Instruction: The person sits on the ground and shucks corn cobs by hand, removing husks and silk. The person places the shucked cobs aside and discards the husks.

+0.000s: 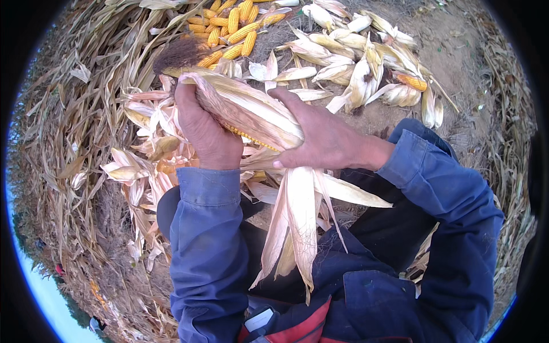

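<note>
Between my two hands lies a corn ear (pixel 253 115) still largely wrapped in dry husk, with dark silk (pixel 180 53) at its far left tip. A strip of yellow kernels shows along its lower side. My left hand (pixel 210 133) grips the tip end, its thumb pressing on the husk. Around the base end, my right hand (pixel 326 133) is wrapped with the thumb below and the fingers above. Peeled husk leaves (pixel 300 214) hang down from under my right hand over my lap.
Bare yellow cobs (pixel 233 32) are heaped at the top. Unhusked ears (pixel 360 60) lie on the soil at upper right, one partly bared cob (pixel 412 82) among them. Loose husks (pixel 158 115) pile beside my left arm. Dry stalks (pixel 107 73) line the left.
</note>
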`<state>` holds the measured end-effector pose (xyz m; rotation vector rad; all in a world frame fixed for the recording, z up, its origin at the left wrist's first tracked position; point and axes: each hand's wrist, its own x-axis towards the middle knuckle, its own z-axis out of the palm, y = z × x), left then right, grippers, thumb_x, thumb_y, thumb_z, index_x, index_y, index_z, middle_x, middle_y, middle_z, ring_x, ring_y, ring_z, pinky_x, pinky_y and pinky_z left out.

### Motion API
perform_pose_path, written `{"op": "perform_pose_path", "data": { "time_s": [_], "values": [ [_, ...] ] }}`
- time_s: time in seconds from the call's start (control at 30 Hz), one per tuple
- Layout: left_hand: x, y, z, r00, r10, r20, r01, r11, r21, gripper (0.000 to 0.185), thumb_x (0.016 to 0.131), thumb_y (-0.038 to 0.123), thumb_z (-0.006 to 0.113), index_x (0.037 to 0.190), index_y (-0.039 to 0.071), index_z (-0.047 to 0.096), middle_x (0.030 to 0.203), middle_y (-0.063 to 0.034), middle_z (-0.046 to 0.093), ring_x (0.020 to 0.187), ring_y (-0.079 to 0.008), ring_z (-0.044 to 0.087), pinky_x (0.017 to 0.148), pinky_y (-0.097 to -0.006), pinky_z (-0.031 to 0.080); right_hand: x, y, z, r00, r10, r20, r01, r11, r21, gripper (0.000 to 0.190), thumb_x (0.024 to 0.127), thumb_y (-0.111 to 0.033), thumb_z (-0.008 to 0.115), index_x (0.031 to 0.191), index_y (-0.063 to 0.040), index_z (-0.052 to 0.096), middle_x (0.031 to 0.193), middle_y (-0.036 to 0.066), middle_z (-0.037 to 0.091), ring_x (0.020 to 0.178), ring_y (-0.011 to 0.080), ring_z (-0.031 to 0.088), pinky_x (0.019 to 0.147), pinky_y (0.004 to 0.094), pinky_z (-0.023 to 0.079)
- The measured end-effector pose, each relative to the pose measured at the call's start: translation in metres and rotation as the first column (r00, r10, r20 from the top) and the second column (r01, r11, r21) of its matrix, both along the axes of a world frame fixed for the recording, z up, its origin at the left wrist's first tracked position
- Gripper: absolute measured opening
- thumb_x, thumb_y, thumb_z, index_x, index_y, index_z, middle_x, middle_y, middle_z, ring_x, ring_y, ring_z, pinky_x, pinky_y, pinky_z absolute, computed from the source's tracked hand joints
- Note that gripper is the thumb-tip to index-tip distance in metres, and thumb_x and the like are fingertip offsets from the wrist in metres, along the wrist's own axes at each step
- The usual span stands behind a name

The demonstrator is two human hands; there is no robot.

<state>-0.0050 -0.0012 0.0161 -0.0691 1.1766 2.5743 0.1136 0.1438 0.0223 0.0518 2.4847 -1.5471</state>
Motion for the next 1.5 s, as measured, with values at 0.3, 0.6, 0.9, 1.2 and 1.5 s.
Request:
{"op": "perform_pose_path", "data": {
  "time_s": [0.3, 0.6, 0.9, 1.2, 1.5],
  "values": [
    [-0.006, -0.010, 0.005, 0.998, -0.059, -0.004, 0.058, 0.995, -0.079, 0.035, 0.095, 0.039, 0.053, 0.107, 0.006, 0.053, 0.097, -0.0117, 0.061, 0.084, -0.0243, 0.064, 0.077, -0.0379, 0.056, 0.003, -0.004, -0.020, 0.976, -0.067, 0.206, 0.096, 0.986, -0.134, 0.085, 0.068, -0.022, 0.082, 0.137, 0.007, 0.040, 0.116, 0.024, 0.063, 0.108, 0.0297, 0.062, 0.096, 0.0355, 0.047],
    [0.011, 0.004, 0.007, 0.997, -0.027, -0.067, 0.026, 0.999, -0.030, 0.038, 0.095, 0.035, 0.059, 0.119, 0.006, 0.055, 0.105, -0.0071, 0.062, 0.094, -0.0166, 0.063, 0.082, -0.0313, 0.053, 0.014, -0.017, -0.045, 0.980, -0.161, 0.114, 0.161, 0.987, 0.003, 0.059, 0.068, -0.024, 0.078, 0.112, 0.010, 0.059, 0.096, 0.026, 0.068, 0.090, 0.0336, 0.069, 0.082, 0.0380, 0.052],
    [0.021, -0.002, 0.019, 0.949, -0.034, -0.314, -0.047, 0.968, -0.248, 0.036, 0.090, 0.025, 0.068, 0.114, -0.001, 0.061, 0.103, -0.0060, 0.064, 0.090, -0.0129, 0.061, 0.080, -0.0286, 0.050, 0.022, -0.027, -0.037, 0.964, -0.185, 0.191, 0.195, 0.980, -0.036, 0.051, 0.069, -0.016, 0.080, 0.110, 0.008, 0.061, 0.098, 0.022, 0.069, 0.091, 0.0253, 0.069, 0.083, 0.0349, 0.053],
    [0.031, 0.011, 0.031, 0.892, 0.025, -0.452, -0.189, 0.928, -0.321, 0.019, 0.089, 0.012, 0.069, 0.101, -0.002, 0.065, 0.090, -0.0003, 0.065, 0.077, -0.0076, 0.055, 0.070, -0.0248, 0.046, 0.024, -0.030, -0.034, 0.973, -0.149, 0.178, 0.166, 0.983, -0.082, 0.043, 0.073, -0.020, 0.077, 0.103, 0.009, 0.064, 0.093, 0.026, 0.069, 0.091, 0.0314, 0.070, 0.083, 0.0382, 0.053],
    [0.058, 0.028, 0.024, 0.675, -0.156, -0.721, -0.336, 0.805, -0.489, 0.018, 0.085, 0.011, 0.073, 0.092, -0.004, 0.066, 0.077, -0.0019, 0.066, 0.069, -0.0066, 0.056, 0.063, -0.0263, 0.049, 0.028, -0.034, -0.075, 0.967, -0.195, -0.162, 0.162, 0.967, -0.198, 0.049, 0.076, -0.020, 0.078, 0.116, 0.005, 0.063, 0.104, 0.023, 0.069, 0.098, 0.0317, 0.068, 0.089, 0.0380, 0.052]
  ]
}}
